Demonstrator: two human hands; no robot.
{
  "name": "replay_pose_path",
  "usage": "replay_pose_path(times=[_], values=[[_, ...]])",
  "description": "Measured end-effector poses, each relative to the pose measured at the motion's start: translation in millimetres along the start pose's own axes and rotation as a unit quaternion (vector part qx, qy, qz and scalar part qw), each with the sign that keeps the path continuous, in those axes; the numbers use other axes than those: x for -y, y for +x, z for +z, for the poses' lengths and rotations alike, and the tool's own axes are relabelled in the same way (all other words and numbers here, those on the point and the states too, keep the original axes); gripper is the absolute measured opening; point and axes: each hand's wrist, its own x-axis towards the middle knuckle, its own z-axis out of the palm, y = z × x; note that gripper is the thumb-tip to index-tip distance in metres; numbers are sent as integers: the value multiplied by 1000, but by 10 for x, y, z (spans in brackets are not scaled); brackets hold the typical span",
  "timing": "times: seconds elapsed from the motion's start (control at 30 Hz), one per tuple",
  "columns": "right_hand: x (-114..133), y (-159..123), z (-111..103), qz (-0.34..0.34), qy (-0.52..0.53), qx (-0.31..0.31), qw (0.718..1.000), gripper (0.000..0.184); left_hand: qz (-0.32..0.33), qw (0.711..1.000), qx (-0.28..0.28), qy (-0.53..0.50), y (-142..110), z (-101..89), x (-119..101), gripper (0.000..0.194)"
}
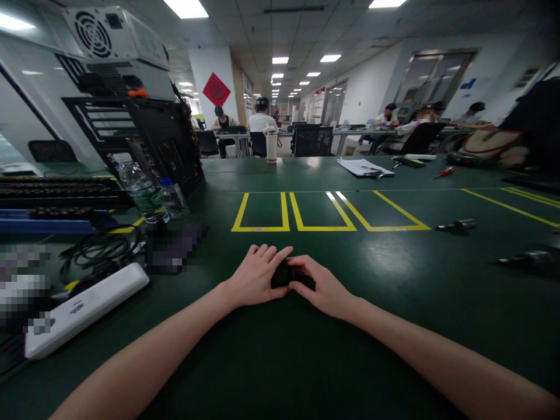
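Both hands meet over the green tabletop (pixel 280 361), around a small black object (pixel 280 275) whose kind I cannot make out. My left hand (pixel 257 274) curls over it from the left, with the back of the hand facing up and the thumb along its near side. From the right, my right hand (pixel 322 287) pinches at the object's right end with thumb and forefinger. Much of the object is hidden behind the fingers. Beyond the hands, yellow tape outlines (pixel 322 228) mark the table.
At left stand a white power strip (pixel 94 309), black cables (pixel 94 251), a water bottle (pixel 142 189), a smaller blue-capped bottle (pixel 175 199) and an open computer frame (pixel 161 137). Dark screwdriver-like tools (pixel 459 225) lie right. Farther back are a clipboard (pixel 364 167), a white cup (pixel 272 148) and seated people.
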Motion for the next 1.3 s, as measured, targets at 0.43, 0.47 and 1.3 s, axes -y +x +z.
replay_pose_path(times=[0.43, 0.47, 1.3], values=[[-75, -29, -3, 75, -45, -12, 996, 52, 46, 998, -38, -29, -32, 45, 13, 65], [-77, -39, -15, 71, -52, -7, 996, 55, 50, 997, -38, -33, -32, 50, 15, 66], [-114, -39, -160, 85, -52, 30, 995, 47, -82, 964, 32, -252, 106, 24, 177, 65]])
